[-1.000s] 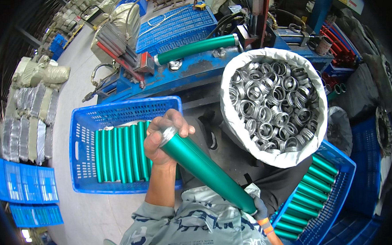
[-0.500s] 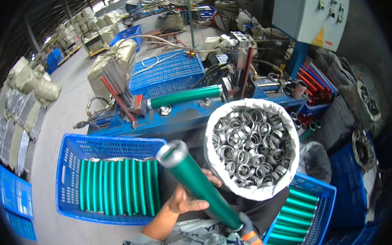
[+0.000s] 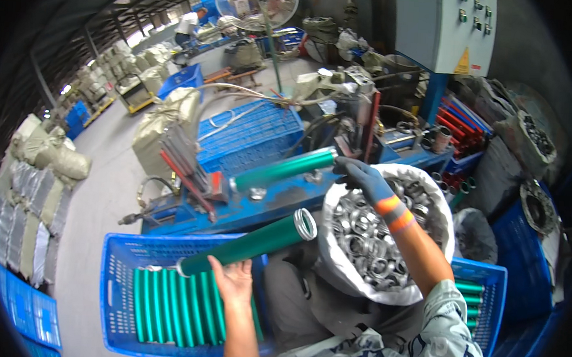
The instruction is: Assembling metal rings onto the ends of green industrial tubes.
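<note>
"So, the bare left hand (image 3: 232,282)?"
"Lower centre, spread open against a glossy green cylindrical tube (image 3: 243,245)."
"The grey-gloved right hand (image 3: 362,178)?"
"Upper centre, beside another green tube (image 3: 285,169); grip, cannot tell."

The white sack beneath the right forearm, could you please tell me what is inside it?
Loose silvery metal rings are heaped inside the white sack. The right forearm hides some, and whatever lies beneath the top layer cannot be seen.
</note>
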The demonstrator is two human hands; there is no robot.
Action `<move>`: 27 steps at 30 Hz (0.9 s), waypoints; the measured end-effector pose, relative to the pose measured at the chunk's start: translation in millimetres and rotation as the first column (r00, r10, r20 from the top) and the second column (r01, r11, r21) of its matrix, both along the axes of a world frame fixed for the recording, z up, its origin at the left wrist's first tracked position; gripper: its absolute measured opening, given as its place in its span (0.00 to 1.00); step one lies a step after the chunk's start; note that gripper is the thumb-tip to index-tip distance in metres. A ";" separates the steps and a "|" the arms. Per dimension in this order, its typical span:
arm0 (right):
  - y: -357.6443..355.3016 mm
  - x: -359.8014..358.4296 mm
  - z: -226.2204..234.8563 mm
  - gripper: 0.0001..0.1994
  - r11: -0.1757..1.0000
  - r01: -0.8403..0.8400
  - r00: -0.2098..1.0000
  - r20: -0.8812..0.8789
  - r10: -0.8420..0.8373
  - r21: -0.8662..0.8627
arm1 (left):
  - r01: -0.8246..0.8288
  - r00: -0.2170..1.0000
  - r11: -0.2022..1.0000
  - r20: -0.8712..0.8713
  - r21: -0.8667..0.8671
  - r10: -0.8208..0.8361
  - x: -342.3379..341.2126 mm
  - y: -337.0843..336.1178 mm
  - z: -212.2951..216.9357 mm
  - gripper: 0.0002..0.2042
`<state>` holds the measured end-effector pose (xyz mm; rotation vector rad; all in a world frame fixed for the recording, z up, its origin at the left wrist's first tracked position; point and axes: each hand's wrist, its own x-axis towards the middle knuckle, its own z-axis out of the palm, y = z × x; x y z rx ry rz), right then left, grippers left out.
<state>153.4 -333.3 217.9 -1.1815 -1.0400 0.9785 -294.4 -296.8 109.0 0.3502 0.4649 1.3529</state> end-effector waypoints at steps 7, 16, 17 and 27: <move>223.3 -33.6 -96.8 0.27 0.975 0.197 0.293 0.942 -0.163 0.107 | -0.064 0.998 0.992 -0.020 -0.105 0.062 -17.2 53.8 -38.6 0.32; 239.9 -0.3 -120.3 0.35 0.924 0.083 0.093 0.920 -0.381 0.374 | -0.022 0.987 0.999 -0.157 -0.047 0.014 -4.2 74.8 -72.9 0.17; 227.3 -16.1 -85.0 0.36 0.855 -0.009 0.234 0.833 -0.502 0.518 | -0.021 0.979 1.000 -0.203 -0.010 0.019 -12.7 73.5 -68.7 0.17; -83.9 47.3 53.3 0.28 0.763 0.499 0.852 -0.069 -0.519 0.411 | 0.094 0.958 0.995 -0.271 -0.029 -0.098 260.7 208.9 -44.1 0.34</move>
